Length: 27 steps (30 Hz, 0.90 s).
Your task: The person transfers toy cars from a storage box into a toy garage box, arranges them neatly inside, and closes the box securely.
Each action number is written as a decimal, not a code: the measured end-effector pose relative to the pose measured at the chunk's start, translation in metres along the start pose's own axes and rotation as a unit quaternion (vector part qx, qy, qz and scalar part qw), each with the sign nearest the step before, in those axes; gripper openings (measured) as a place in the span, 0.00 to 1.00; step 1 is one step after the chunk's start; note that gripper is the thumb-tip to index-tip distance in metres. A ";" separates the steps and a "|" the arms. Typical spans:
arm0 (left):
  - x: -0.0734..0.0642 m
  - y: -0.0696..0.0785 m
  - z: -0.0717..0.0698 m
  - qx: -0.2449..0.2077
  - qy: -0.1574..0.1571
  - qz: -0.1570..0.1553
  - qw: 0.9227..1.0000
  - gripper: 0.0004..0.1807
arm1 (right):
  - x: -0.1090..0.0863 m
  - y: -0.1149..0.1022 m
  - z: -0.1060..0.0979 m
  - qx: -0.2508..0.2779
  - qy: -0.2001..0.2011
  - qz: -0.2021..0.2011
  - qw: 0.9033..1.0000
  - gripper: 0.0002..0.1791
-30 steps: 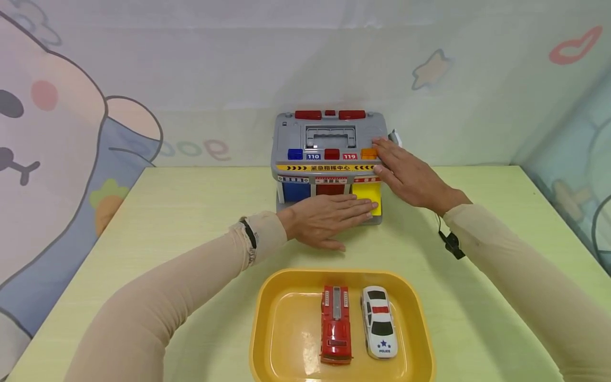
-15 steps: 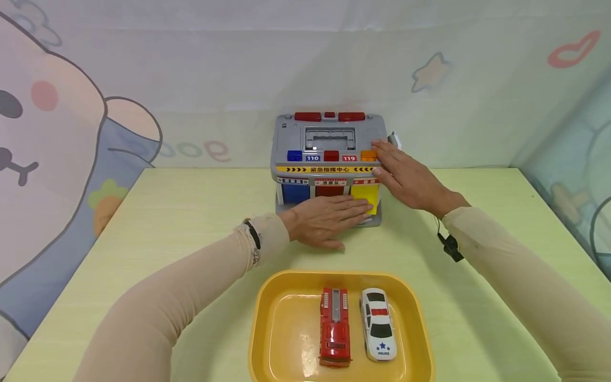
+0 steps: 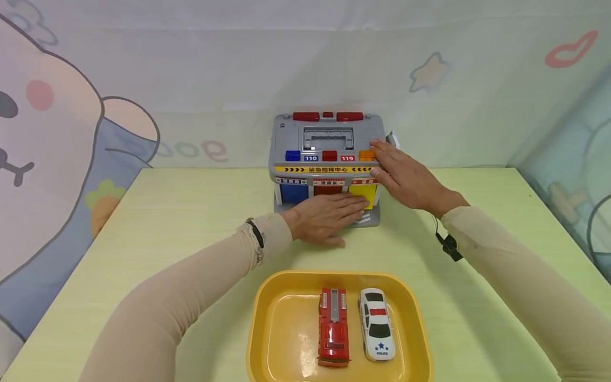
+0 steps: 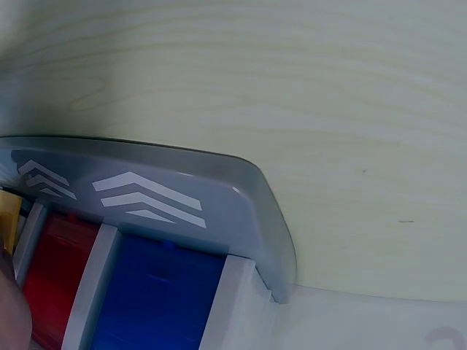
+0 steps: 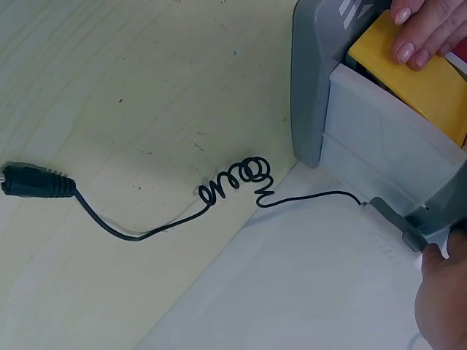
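Note:
A grey toy emergency station (image 3: 329, 140) stands against the back wall, with a blue door (image 3: 293, 193), a red door (image 3: 326, 190) and a yellow door (image 3: 366, 192) along its front. My left hand (image 3: 326, 218) lies across the front with straight fingers, their tips pressing on the yellow door. In the right wrist view that yellow door (image 5: 408, 80) tilts outward at its lower edge, under the left fingertips. My right hand (image 3: 406, 178) rests on the right end of the roof, fingers extended beside the orange button (image 3: 366, 155).
A yellow tray (image 3: 260, 318) at the front holds a red fire truck (image 3: 334, 329) and a white police car (image 3: 377, 323). A coiled black cord (image 5: 248, 171) runs from the station's side to a black plug-like end (image 5: 36, 181) on the table (image 3: 200, 207).
The left fingers have pushed the yellow door farther in toward its doorway, and white chevrons on the base now show below it. The right hand has stayed on the roof.

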<state>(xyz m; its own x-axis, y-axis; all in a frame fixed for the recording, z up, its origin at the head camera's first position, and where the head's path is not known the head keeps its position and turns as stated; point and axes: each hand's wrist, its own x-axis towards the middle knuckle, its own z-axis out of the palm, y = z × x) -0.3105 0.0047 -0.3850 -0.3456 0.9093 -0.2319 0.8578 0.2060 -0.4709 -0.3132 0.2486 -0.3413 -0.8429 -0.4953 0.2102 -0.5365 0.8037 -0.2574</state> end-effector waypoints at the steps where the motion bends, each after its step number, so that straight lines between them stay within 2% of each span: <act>1: 0.000 0.000 0.000 0.004 -0.002 -0.001 1.000 0.45 | 0.000 0.000 0.000 -0.001 0.000 0.000 1.000 0.36; 7: 0.001 0.002 0.001 0.013 -0.006 -0.006 1.000 0.44 | 0.000 -0.001 0.000 -0.002 0.000 -0.002 1.000 0.36; 17: 0.003 0.003 -0.001 0.003 -0.018 -0.012 1.000 0.43 | -0.001 0.000 0.001 -0.002 -0.002 0.003 1.000 0.36; 27: 0.003 0.002 0.000 0.022 -0.017 -0.016 0.999 0.42 | 0.000 -0.001 0.001 0.003 0.006 -0.001 1.000 0.36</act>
<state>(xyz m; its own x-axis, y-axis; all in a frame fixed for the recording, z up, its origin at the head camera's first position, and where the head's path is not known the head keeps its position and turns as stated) -0.3092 0.0077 -0.3866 -0.3867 0.8893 -0.2441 0.8281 0.2184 -0.5162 -0.3123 0.2473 -0.3416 -0.8414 -0.4931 0.2213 -0.5384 0.8006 -0.2630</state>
